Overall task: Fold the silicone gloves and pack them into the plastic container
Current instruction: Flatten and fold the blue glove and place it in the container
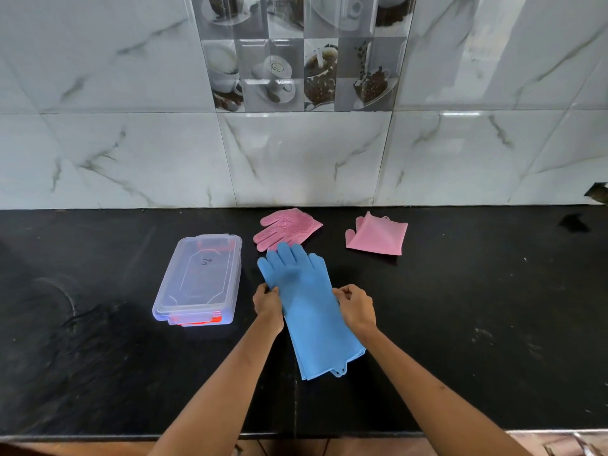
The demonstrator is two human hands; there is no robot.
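Blue silicone gloves (309, 311) lie stacked flat on the black counter, fingers pointing toward the wall. My left hand (268, 304) pinches their left edge and my right hand (357, 307) pinches their right edge, both at mid-length. A pink glove (286, 228) lies folded with its bristle side up just beyond the blue fingertips. Another pink glove (378, 236) lies folded further right. The clear plastic container (199, 279) sits to the left with its lid on and red clips at its near end.
The black counter (477, 324) runs up to a tiled wall (296, 159) at the back. Its front edge (362, 434) is close to my body. A small dark object (597, 192) sits at the far right by the wall.
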